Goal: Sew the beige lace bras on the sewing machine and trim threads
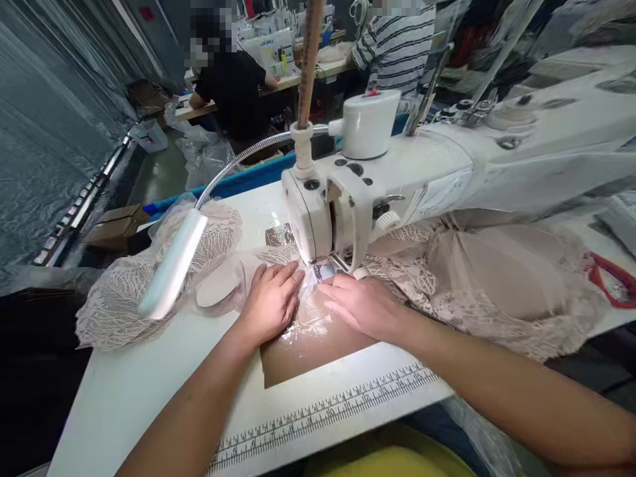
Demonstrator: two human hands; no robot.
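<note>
A white sewing machine (342,192) stands over the work, its needle area brightly lit. Beige lace fabric (281,255) runs under the presser foot between my hands. Left of the needle, my left hand (272,298) lies palm down with fingers stretched out over the fabric. Close in front of the presser foot on the right, my right hand (365,306) has its fingers drawn together at the fabric's edge; what sits between the fingertips is mostly hidden. Beneath both hands a brown sheet under shiny clear film (318,351) covers part of the machine bed.
Bunched lace (124,291) and a beige cup (217,286) lie left, under a gooseneck lamp (173,265). More lace pieces with cups (511,271) lie right, near a red-framed item (613,281). A ruler strip (328,414) marks the front edge. Two people (231,86) sit beyond.
</note>
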